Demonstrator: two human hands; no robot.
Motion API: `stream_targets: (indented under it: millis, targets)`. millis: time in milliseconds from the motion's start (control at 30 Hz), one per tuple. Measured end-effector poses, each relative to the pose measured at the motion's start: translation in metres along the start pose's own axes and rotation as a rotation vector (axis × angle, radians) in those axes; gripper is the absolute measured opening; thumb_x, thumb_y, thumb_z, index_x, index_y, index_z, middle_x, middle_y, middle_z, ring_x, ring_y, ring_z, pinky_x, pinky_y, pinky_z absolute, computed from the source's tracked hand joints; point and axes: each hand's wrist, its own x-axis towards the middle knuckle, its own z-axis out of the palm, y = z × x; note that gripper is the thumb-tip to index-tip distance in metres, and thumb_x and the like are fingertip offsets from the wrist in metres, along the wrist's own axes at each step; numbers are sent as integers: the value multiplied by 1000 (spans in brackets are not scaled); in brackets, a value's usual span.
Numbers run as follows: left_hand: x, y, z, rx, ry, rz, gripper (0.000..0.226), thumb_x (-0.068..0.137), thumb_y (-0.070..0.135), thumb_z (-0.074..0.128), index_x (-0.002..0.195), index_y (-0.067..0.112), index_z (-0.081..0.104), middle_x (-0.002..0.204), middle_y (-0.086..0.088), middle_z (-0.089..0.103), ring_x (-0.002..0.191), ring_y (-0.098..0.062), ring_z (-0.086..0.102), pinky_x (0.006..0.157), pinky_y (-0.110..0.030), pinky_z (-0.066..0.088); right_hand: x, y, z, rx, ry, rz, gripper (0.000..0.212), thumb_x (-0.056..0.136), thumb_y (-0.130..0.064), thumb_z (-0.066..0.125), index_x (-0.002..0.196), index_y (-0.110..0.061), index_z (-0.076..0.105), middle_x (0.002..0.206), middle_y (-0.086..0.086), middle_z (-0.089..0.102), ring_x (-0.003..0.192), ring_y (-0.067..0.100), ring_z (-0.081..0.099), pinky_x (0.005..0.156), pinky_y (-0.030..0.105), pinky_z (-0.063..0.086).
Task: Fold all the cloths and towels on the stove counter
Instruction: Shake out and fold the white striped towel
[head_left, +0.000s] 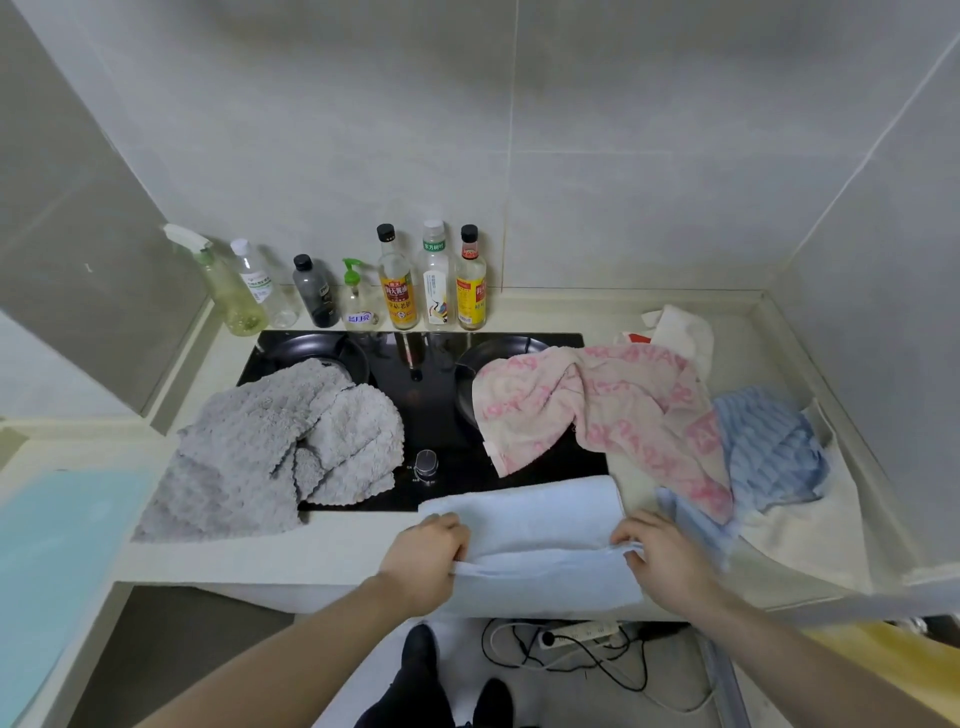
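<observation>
A pale blue towel (540, 525) lies at the counter's front edge, partly over the black stove top (431, 395). My left hand (423, 556) grips its near left edge and my right hand (662, 558) pinches its near right edge, lifting that edge slightly. A grey fluffy cloth (270, 452) lies crumpled on the left burner. A pink patterned towel (608, 405) sprawls over the right burner. To the right, a blue striped cloth (769, 447) rests on a cream cloth (810, 519), and a white cloth (680, 330) sits at the back.
Several bottles (397, 280) and a spray bottle (223, 283) line the back wall. A stove knob (427, 462) sits just behind the pale blue towel. A power strip with cables (576, 636) lies on the floor below. A light blue surface (57, 545) is at the left.
</observation>
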Motion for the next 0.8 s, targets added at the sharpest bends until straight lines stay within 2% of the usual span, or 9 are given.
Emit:
stream_targets:
  millis: [167, 267, 367, 500, 700, 767, 800]
  targets:
    - [-8, 6, 18, 41, -135, -103, 24, 82, 2, 50, 93, 22, 42, 98, 6, 42, 87, -17, 41, 70, -30, 37, -13, 7, 22, -11, -38, 65, 29, 83, -8, 68, 85, -37, 68, 91, -23, 58, 88, 1, 55, 69, 18, 44]
    - [-7, 8, 22, 66, -181, -151, 24, 84, -1, 49, 93, 20, 42, 99, 4, 42, 85, -19, 43, 70, -32, 39, -18, 10, 35, 6, -39, 82, 28, 83, -8, 69, 85, -36, 69, 94, -22, 59, 93, 4, 56, 78, 25, 50]
    - [-7, 10, 24, 68, -215, -210, 26, 84, -3, 47, 95, 19, 42, 100, 2, 42, 83, -21, 47, 70, -33, 39, -23, 10, 42, 3, -58, 98, 25, 85, -9, 67, 88, -34, 70, 97, -20, 60, 99, 7, 53, 84, 27, 48]
    - [-4, 10, 24, 34, -217, -247, 25, 85, 0, 45, 101, 19, 45, 105, -2, 49, 84, -24, 51, 72, -33, 41, -31, 9, 45, 36, -112, 137, 27, 87, -7, 62, 90, -34, 60, 97, -18, 59, 93, 7, 53, 77, 25, 44]
    - [-6, 8, 26, -49, -234, -251, 13, 90, 15, 49, 102, 20, 45, 112, 2, 49, 87, -22, 51, 71, -30, 39, -40, 9, 54, 104, -118, 219, 27, 86, -9, 57, 87, -35, 50, 96, -11, 61, 85, 14, 57, 75, 34, 50]
    - [-9, 8, 26, -57, -259, -235, 12, 91, 22, 52, 99, 21, 43, 122, 3, 47, 90, -22, 55, 71, -30, 38, -41, 6, 55, 104, -103, 203, 31, 84, -7, 57, 84, -36, 47, 97, -13, 57, 84, 14, 56, 74, 33, 50]
    - [-10, 7, 27, -59, -276, -228, 14, 91, 26, 54, 98, 21, 44, 136, 4, 44, 93, -22, 56, 73, -30, 39, -42, 4, 55, 110, -104, 194, 32, 83, -6, 57, 83, -36, 46, 99, -14, 54, 85, 13, 56, 75, 33, 50]
